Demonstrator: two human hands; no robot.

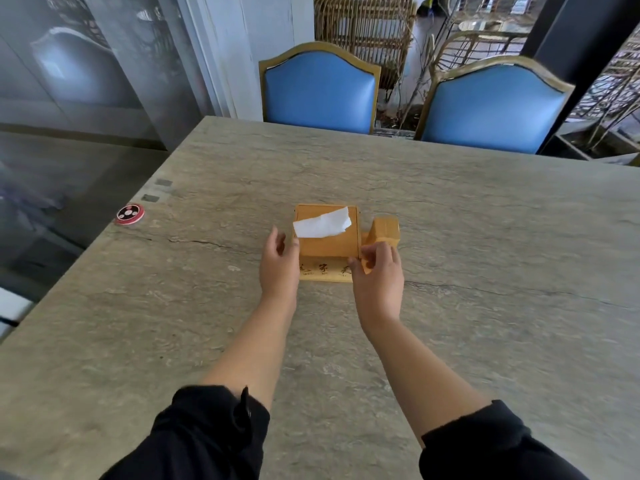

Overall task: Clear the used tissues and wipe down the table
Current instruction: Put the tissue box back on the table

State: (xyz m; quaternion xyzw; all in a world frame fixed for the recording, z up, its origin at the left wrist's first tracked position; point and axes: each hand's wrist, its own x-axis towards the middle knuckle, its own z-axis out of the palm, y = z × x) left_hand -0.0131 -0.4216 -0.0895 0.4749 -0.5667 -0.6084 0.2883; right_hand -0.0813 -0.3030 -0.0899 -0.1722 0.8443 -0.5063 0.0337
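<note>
A wooden tissue box [327, 242] stands in the middle of the grey stone table [450, 306], with a white tissue [322, 225] sticking out of its top. A smaller wooden holder [384, 232] adjoins its right side. My left hand [278, 268] is at the box's left side, fingers apart, thumb touching the edge. My right hand [377, 275] grips the box's front right corner by the small holder. No loose used tissues are visible on the table.
A round red and black call button [130, 213] lies near the table's left edge. Two blue padded chairs [320, 90] [491, 107] stand at the far side. Glass panels are to the left, wicker furniture behind.
</note>
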